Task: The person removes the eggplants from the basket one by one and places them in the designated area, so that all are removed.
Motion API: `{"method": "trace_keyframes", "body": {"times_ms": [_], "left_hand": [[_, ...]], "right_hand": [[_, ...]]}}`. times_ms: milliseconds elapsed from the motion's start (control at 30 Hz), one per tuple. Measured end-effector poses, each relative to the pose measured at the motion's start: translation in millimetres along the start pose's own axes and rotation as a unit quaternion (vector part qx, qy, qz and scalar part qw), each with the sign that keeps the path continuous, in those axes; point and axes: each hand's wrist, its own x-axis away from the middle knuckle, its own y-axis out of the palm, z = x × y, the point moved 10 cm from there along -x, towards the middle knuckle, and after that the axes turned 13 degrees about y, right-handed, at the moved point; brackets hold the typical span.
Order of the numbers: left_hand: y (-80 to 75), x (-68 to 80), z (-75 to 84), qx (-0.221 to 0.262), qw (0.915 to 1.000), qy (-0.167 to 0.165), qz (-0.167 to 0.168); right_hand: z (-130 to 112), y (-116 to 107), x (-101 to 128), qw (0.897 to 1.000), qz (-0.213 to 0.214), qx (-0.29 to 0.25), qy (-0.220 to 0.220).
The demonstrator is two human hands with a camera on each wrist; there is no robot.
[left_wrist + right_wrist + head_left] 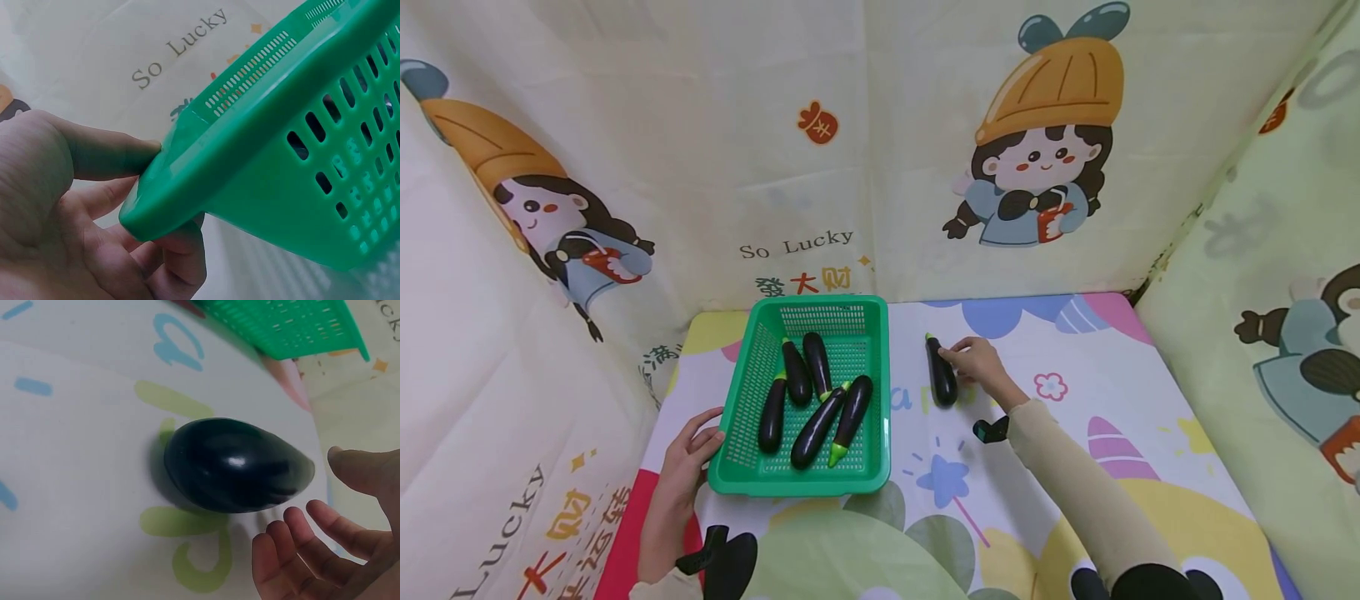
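A green plastic basket point(886, 400) stands on the table, with several dark purple eggplants point(817, 427) lying inside it. My left hand point(683, 458) grips the basket's left rim; in the left wrist view the thumb lies over the rim and the fingers curl beneath it. To the right of the basket, a single eggplant point(941, 372) lies on the tablecloth, its green stem end pointing away from me. My right hand point(977, 360) is at this eggplant's right side. In the right wrist view its fingers point(300, 528) and thumb are spread near the eggplant's narrower end, not closed round it.
A printed tablecloth point(1000, 500) covers the table. Cloth walls with cartoon figures point(1045, 167) rise at the back and on both sides. Black wrist straps with camera mounts point(718, 560) sit on both forearms.
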Motion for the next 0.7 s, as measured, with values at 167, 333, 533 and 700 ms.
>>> {"method": "trace_keyframes", "body": {"times_ms": [167,333,533,700], "left_hand": [[-0.3,-0.9,-0.9,0.002,1.0,0.001,-0.002],[-0.5,-2.3,0.0,0.002,0.9999,0.011,-0.004],[0.1,-2.1,1.2,0.004,0.9999,0.012,-0.004],[0.4,-1.8,2.0,0.008,0.9999,0.011,-0.002]], "right_hand": [[-6,-2,7,1.0,-0.001,-0.008,-0.018],[-15,-2,17,0.999,0.001,-0.002,-0.041],[-26,2,24,0.996,-0.004,0.005,-0.084],[-43,13,34,0.987,-0.022,0.028,-0.158]]}}
